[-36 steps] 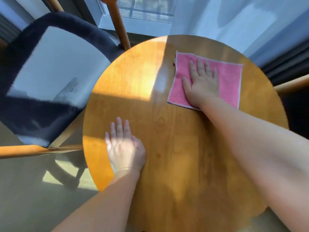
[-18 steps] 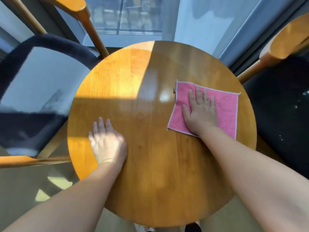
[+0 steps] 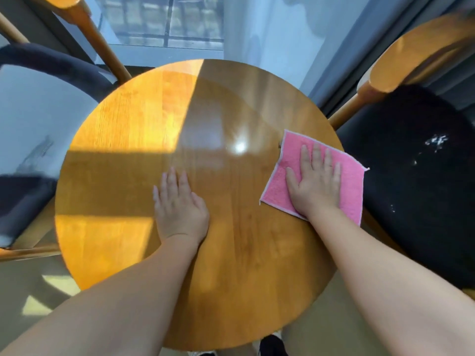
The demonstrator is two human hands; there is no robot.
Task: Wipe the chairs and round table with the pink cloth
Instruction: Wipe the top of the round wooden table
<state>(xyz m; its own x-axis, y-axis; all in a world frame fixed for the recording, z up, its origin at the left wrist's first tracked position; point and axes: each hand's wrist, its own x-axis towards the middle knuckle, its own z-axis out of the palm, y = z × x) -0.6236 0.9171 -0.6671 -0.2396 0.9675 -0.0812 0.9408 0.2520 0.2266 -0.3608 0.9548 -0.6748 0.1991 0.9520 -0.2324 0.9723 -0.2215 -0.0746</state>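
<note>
The round wooden table [image 3: 123, 155] fills the middle of the view, partly in sunlight. A pink cloth [image 3: 352, 183] lies spread flat at the table's right edge, one corner hanging past the rim. My right hand [image 3: 314, 186] presses flat on the cloth with straight fingers. My left hand [image 3: 180, 209] rests flat on the bare tabletop near its centre. A dark-cushioned chair [image 3: 33, 129] with a wooden frame stands to the left. A second dark chair [image 3: 416, 191] with white specks on its seat stands to the right.
A window [image 3: 164, 24] and pale curtain [image 3: 267, 37] are behind the table. Wooden chair backs [image 3: 411, 62] rise at both upper corners. Pale floor [image 3: 28, 294] shows at lower left, and dark footwear [image 3: 272, 346] shows below the table's near edge.
My right hand has slid the cloth from the far side to the table's right edge. My left hand has moved from the left rim toward the centre. The view has shifted, showing the right chair.
</note>
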